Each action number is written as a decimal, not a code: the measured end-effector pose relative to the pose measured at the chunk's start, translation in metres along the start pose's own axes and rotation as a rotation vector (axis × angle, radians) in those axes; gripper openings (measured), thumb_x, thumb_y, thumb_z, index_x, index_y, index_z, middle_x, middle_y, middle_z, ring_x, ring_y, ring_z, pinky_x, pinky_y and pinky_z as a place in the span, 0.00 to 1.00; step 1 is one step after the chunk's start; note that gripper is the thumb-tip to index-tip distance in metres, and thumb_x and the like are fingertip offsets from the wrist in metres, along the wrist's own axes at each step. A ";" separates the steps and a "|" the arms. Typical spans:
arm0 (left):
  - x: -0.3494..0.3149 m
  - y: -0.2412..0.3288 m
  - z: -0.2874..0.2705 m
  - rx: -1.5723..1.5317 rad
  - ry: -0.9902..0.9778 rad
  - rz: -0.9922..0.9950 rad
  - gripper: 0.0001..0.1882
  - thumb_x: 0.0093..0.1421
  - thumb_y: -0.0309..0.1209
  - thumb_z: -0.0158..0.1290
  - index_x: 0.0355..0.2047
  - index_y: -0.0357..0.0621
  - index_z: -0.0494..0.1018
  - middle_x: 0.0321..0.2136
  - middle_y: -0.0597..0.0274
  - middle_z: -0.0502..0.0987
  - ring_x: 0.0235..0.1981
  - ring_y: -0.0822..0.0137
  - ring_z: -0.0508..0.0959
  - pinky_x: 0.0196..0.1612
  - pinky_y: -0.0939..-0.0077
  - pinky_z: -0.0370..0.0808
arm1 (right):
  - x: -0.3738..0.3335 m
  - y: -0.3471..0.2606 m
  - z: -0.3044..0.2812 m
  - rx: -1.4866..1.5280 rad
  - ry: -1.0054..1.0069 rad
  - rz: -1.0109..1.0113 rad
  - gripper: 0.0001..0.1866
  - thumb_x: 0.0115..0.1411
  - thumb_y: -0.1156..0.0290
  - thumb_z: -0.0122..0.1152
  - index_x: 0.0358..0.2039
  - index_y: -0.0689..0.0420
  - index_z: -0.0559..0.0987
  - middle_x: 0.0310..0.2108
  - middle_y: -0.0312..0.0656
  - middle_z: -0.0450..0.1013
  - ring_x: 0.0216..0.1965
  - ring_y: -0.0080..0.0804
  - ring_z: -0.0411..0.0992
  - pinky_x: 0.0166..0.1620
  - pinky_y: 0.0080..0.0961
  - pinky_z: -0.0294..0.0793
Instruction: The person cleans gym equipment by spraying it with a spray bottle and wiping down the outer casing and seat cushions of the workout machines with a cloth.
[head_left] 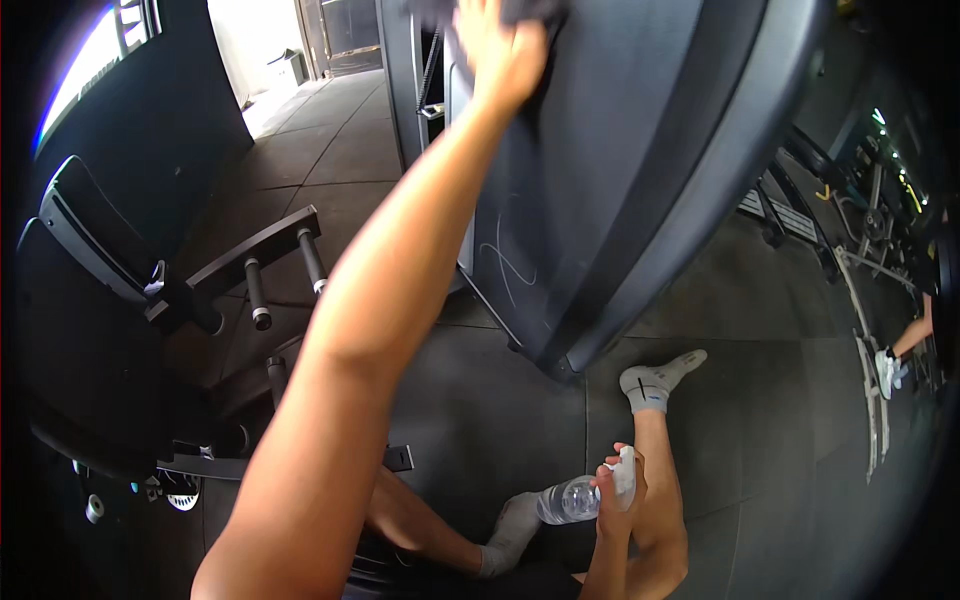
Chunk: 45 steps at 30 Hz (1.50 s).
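Observation:
My left arm reaches up to the top of the view, where my left hand (505, 50) presses a dark cloth (545, 14) against the upper part of a tall dark grey machine panel (600, 130). The upper edge of the picture cuts off part of those fingers and the cloth. Thin pale curved marks show lower on the panel. Low and right of centre, my right hand (618, 492) is closed around the neck of a clear spray bottle (570, 501) with a white trigger head. The bottle is tilted, its base pointing left above my socked foot.
A black padded exercise seat (90, 340) with a barred frame (255, 262) stands at left. Dark rubber tiles (480, 400) cover the floor. More gym equipment (870, 230) and another person's shoe (886, 373) are at far right. A bright doorway lies behind, upper left.

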<state>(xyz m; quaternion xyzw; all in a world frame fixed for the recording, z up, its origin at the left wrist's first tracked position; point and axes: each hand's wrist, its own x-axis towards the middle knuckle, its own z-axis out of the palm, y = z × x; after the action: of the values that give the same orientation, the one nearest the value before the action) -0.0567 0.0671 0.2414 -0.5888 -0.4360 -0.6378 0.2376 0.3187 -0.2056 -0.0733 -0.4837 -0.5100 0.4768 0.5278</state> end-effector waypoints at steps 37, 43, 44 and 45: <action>-0.260 -0.193 -0.183 -0.847 0.735 -1.507 0.11 0.70 0.38 0.45 0.39 0.48 0.74 0.27 0.65 0.76 0.25 0.69 0.75 0.30 0.70 0.72 | 0.148 -0.063 0.269 -1.003 0.185 -0.806 0.17 0.59 0.72 0.59 0.48 0.62 0.79 0.29 0.49 0.77 0.31 0.51 0.78 0.34 0.43 0.75; -0.261 -0.187 -0.183 -0.801 0.709 -1.596 0.12 0.69 0.41 0.46 0.41 0.49 0.75 0.28 0.64 0.76 0.27 0.67 0.75 0.31 0.63 0.74 | 0.157 -0.050 0.282 -0.795 0.216 -0.858 0.10 0.60 0.71 0.61 0.40 0.62 0.78 0.27 0.48 0.77 0.29 0.51 0.77 0.34 0.43 0.75; -0.259 -0.186 -0.183 -0.794 0.686 -1.611 0.13 0.69 0.42 0.46 0.41 0.49 0.74 0.29 0.64 0.76 0.28 0.67 0.75 0.32 0.62 0.74 | 0.160 -0.054 0.283 -0.778 0.238 -0.871 0.08 0.58 0.70 0.62 0.34 0.60 0.77 0.26 0.47 0.76 0.29 0.51 0.76 0.34 0.44 0.74; -0.258 -0.185 -0.182 -0.789 0.662 -1.626 0.13 0.69 0.42 0.46 0.41 0.49 0.74 0.30 0.63 0.76 0.29 0.67 0.75 0.33 0.60 0.75 | 0.163 -0.059 0.284 -0.761 0.262 -0.885 0.07 0.55 0.70 0.64 0.28 0.59 0.75 0.25 0.46 0.76 0.29 0.52 0.76 0.34 0.45 0.73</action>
<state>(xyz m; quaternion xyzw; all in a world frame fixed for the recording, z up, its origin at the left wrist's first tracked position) -0.2570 -0.0458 -0.0436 0.0660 -0.3758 -0.8421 -0.3812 0.0392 -0.0409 0.0018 -0.4353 -0.7288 -0.0681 0.5242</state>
